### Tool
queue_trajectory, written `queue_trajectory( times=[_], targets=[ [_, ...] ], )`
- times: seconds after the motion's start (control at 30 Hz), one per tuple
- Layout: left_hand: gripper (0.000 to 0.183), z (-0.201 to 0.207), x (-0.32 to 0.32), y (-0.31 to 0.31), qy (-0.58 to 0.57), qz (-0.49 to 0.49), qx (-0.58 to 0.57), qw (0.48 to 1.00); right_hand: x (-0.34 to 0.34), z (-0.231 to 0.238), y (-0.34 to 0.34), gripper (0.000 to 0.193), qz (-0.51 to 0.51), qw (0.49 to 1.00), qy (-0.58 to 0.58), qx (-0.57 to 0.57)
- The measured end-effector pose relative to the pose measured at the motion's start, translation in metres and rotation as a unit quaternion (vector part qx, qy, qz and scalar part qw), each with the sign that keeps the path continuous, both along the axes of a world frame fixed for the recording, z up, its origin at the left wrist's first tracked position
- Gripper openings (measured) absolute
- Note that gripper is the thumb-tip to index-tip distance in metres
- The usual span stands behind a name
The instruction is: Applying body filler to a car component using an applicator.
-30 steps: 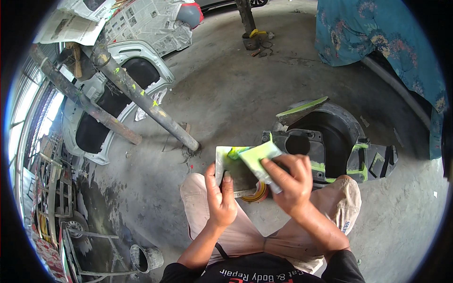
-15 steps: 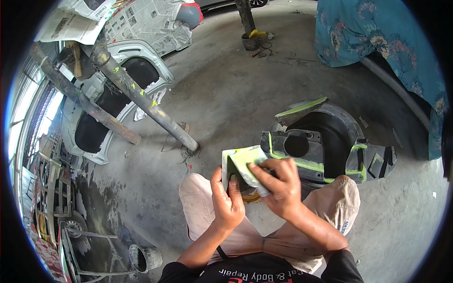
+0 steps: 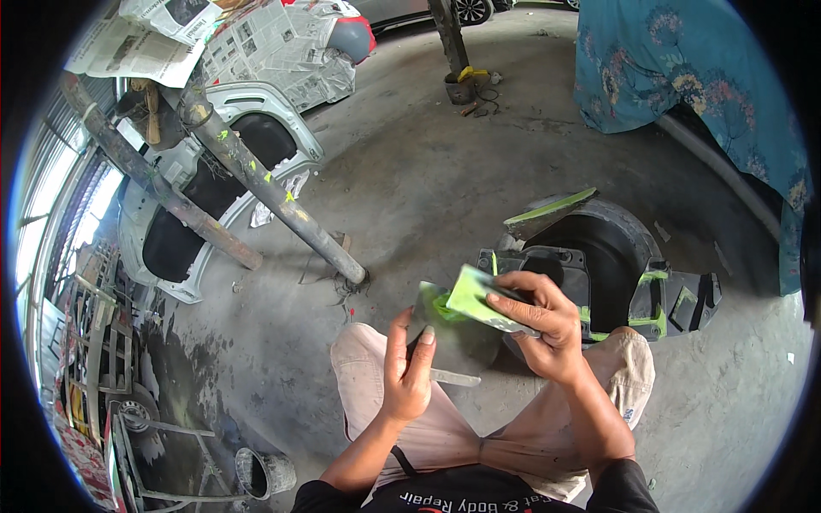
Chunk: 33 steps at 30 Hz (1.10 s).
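Observation:
My left hand grips a dark flat mixing board by its near edge, thumb on top. My right hand holds a flat spreader smeared with bright green putty, its edge pressed on a green blob at the board's top. Both hands are above my knees in light trousers. Just beyond the hands, a black plastic car part with green putty patches lies on the concrete floor.
A white car panel leans on two rusty pipes at left. Newspaper-masked body parts lie at the top. A teal floral cloth covers something at right. A small metal bucket stands at lower left.
The spreader has swept across the board, down and then back up to its top edge. The board has tilted so its dark face shows more. The left hand shifted slightly lower.

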<state>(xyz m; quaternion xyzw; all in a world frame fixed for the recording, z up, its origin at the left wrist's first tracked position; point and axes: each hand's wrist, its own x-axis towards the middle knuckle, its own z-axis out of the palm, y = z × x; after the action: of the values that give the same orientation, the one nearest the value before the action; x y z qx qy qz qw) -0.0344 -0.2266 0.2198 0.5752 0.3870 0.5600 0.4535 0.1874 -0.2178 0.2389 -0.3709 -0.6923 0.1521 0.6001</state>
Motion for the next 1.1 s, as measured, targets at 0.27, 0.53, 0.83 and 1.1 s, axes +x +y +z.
queue_trajectory(
  times=[0.27,0.53,0.83,1.1],
  targets=[
    [0.036,0.01,-0.015,0.003,-0.127,-0.04,-0.077,0.988,0.013,-0.001,0.009,0.04,0.042,0.991,-0.053,-0.114],
    [0.045,0.012,-0.012,0.009,-0.177,-0.019,-0.073,0.981,-0.003,-0.002,-0.003,0.01,0.107,0.828,0.5,-0.228],
    [0.041,0.003,-0.001,-0.006,0.184,-0.094,0.09,0.974,-0.022,-0.007,-0.011,0.008,0.183,0.727,0.558,-0.356],
    [0.039,0.021,0.0,-0.004,-0.033,-0.081,-0.036,0.996,0.003,-0.001,0.003,0.042,0.079,0.995,0.017,0.051]
  ],
)
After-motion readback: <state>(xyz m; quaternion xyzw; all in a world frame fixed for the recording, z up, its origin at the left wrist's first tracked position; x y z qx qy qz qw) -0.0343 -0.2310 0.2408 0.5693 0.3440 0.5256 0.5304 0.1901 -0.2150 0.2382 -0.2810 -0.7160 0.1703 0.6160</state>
